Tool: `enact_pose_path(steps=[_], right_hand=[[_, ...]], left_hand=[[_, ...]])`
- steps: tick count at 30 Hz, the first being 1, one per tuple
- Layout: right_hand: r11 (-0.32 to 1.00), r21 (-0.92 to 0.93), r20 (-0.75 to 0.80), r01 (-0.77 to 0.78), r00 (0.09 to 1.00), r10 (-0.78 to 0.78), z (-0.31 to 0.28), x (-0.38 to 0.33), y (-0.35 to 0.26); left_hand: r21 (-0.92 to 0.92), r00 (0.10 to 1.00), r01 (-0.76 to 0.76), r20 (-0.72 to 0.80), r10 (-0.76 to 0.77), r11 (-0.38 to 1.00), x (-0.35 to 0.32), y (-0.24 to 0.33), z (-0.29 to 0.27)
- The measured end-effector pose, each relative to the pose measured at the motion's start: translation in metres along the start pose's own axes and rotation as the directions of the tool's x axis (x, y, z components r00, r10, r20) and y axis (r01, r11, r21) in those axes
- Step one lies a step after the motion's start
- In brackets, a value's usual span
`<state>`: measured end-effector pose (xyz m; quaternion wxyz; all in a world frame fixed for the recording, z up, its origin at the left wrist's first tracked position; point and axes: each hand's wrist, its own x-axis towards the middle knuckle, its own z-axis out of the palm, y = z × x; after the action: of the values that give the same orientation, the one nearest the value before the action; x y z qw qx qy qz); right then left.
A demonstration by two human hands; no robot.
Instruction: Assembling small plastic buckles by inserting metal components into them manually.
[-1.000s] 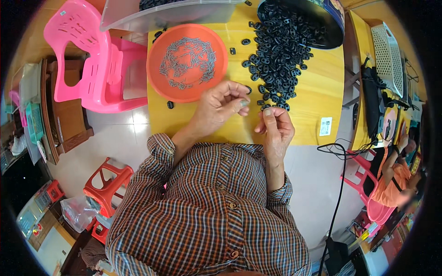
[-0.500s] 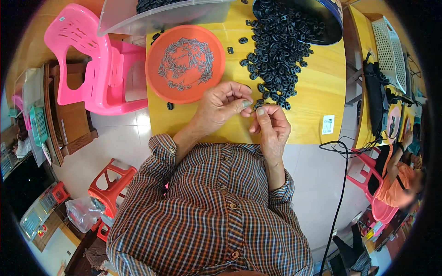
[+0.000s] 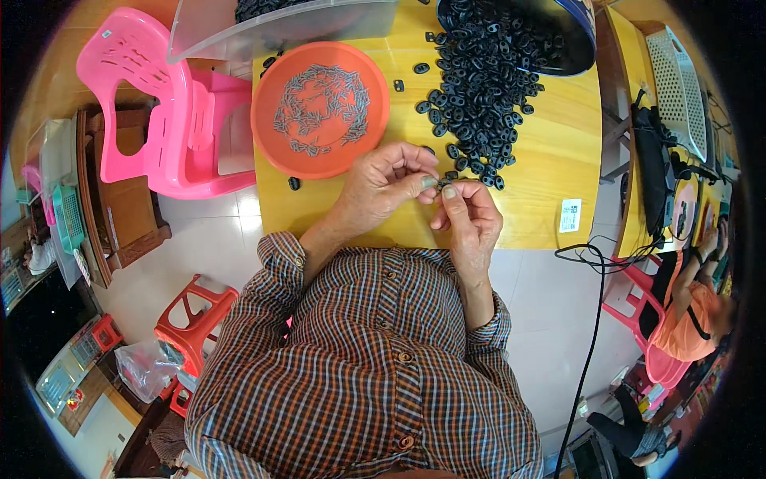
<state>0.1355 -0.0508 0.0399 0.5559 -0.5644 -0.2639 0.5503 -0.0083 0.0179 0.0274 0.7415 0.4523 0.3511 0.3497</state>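
Observation:
Above the yellow table's near edge, my left hand (image 3: 384, 185) and my right hand (image 3: 471, 217) meet fingertip to fingertip. My right thumb and fingers pinch a small black two-holed plastic piece (image 3: 444, 184), mostly covered by the fingers. My left thumb and forefinger are pressed together against its left side; whatever they hold is too small and hidden to tell. Just beyond the hands spreads a heap of the same black pieces (image 3: 471, 104), spilling from a dark round tub (image 3: 586, 48) lying on its side. An orange bowl (image 3: 267, 132) of small grey screws (image 3: 351, 88) stands left of it.
A translucent bin (image 3: 319, 30) with black pieces is at the table's far left. Single black pieces lie around the bowl. A white label (image 3: 570, 215) is on the right of the table (image 3: 550, 160). A pink chair (image 3: 179, 120) stands left; a black cable (image 3: 594, 319) hangs right.
My left fingertips have closed in on the black piece between my hands. At the far right, a person in orange has shifted their arms.

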Motion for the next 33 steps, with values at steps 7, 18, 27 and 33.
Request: enact_pose_path(steps=[7,18,27,33], right_hand=[[1.000,-0.022,0.004,0.016,1.000,-0.016,-0.001,0.000,0.001],[0.961,-0.217,0.027,0.173,0.985,-0.171,-0.004,0.000,0.002],[0.996,-0.078,0.065,0.040,0.997,-0.035,-0.006,0.002,0.000],[0.993,0.116,-0.011,-0.011,1.000,0.012,0.000,0.002,0.002]], left_hand=[[0.031,1.000,0.015,-0.001,-0.015,0.999,0.000,-0.001,0.000],[0.099,0.999,0.016,-0.030,-0.013,0.995,0.000,-0.002,0.002],[0.060,1.000,0.006,-0.015,-0.005,0.998,0.002,-0.005,0.004],[0.050,1.000,-0.029,0.007,0.029,0.998,0.003,-0.014,0.007]])
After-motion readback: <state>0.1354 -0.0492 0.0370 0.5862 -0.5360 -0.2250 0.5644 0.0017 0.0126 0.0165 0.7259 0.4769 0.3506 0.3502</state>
